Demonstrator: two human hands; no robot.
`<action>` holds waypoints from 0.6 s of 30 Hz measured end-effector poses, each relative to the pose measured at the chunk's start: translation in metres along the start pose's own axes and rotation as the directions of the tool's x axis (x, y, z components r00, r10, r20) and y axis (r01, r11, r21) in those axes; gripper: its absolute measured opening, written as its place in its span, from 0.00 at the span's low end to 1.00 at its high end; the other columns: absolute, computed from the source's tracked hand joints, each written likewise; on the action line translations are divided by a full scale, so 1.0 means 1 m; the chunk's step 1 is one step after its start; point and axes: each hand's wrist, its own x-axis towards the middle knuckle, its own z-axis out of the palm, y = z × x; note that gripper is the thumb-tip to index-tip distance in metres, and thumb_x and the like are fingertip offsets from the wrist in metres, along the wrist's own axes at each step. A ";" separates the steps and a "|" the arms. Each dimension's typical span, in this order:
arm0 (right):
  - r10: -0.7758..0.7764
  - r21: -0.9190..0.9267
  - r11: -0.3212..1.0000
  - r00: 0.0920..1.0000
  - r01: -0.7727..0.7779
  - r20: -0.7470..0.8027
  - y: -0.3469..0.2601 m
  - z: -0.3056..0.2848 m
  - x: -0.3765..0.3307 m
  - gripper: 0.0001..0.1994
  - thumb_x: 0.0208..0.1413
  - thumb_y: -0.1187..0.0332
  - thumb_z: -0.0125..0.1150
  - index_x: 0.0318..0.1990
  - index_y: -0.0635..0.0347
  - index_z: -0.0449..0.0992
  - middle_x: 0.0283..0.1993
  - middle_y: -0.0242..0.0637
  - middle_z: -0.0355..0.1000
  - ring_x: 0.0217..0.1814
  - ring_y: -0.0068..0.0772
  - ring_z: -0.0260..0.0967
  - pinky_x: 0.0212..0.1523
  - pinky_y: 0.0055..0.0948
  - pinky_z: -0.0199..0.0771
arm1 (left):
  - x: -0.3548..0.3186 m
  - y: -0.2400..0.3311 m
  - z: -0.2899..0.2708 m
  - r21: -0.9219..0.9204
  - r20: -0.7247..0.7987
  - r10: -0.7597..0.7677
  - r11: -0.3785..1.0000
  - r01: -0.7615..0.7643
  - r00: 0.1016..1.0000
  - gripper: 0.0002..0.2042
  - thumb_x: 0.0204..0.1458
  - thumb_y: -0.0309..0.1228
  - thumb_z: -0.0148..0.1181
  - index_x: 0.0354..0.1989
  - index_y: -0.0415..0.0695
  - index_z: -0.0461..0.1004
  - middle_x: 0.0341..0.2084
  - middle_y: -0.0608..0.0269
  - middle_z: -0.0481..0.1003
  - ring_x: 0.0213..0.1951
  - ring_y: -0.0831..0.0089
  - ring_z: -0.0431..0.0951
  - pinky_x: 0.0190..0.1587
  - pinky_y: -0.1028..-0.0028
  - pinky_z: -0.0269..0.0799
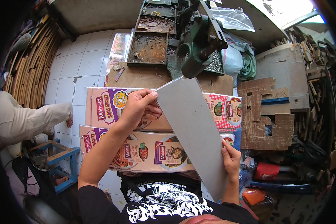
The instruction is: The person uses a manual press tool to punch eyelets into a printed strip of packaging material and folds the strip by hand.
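A long grey board (pixel 192 127) with clear plastic along its edges slants across in front of me, its plain side up. My left hand (pixel 141 108) is closed on its left edge near the far end, thumb on top. Lower down, my right hand (pixel 231 158) pinches the right edge with the thumb above; its other fingers are partly hidden. The board's far corner lies at the foot of a dark green hand press (pixel 196 52); whether it touches is unclear. Beneath the board lie two stacks of printed food-picture panels, a far one (pixel 95 108) and a near one (pixel 115 164).
Behind the panels, a brown wooden top (pixel 145 78) carries the press and dark metal trays (pixel 149 48) of small metal parts. A person's leg (pixel 37 115) and a blue stool frame (pixel 63 155) are at left. Cut brown hardboard (pixel 267 130) and wood scraps stand at right.
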 end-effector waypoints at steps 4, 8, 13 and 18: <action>0.008 -0.003 1.000 1.000 -0.008 0.001 -0.001 0.000 0.000 0.14 0.57 0.77 0.60 0.52 0.66 0.78 0.38 0.43 0.80 0.36 0.21 0.74 0.38 0.21 0.72 | 0.001 -0.002 -0.003 -0.014 0.012 0.006 1.000 -0.006 1.000 0.11 0.59 0.34 0.57 0.40 0.36 0.73 0.27 0.53 0.79 0.24 0.72 0.83 0.26 0.76 0.82; 0.010 -0.012 1.000 1.000 -0.010 0.001 -0.002 0.000 0.000 0.14 0.57 0.77 0.60 0.52 0.66 0.78 0.38 0.43 0.81 0.36 0.21 0.74 0.38 0.21 0.72 | 0.000 -0.001 -0.002 -0.021 0.009 -0.007 1.000 0.007 1.000 0.11 0.59 0.33 0.57 0.40 0.36 0.73 0.27 0.54 0.79 0.24 0.72 0.83 0.26 0.76 0.82; -0.012 -0.021 1.000 1.000 0.012 -0.005 -0.001 0.000 0.001 0.15 0.57 0.77 0.60 0.52 0.66 0.78 0.38 0.42 0.80 0.35 0.20 0.74 0.38 0.20 0.72 | 0.001 -0.001 -0.001 -0.020 0.004 -0.005 1.000 0.005 1.000 0.11 0.59 0.33 0.57 0.40 0.37 0.73 0.27 0.54 0.79 0.24 0.72 0.83 0.25 0.77 0.82; 0.018 -0.002 1.000 1.000 -0.018 0.000 0.000 0.000 0.000 0.14 0.57 0.77 0.60 0.52 0.66 0.78 0.37 0.41 0.80 0.34 0.19 0.73 0.37 0.20 0.71 | 0.000 0.000 0.000 -0.018 -0.001 -0.011 1.000 0.011 1.000 0.11 0.59 0.33 0.57 0.40 0.37 0.72 0.26 0.54 0.79 0.23 0.72 0.82 0.23 0.78 0.81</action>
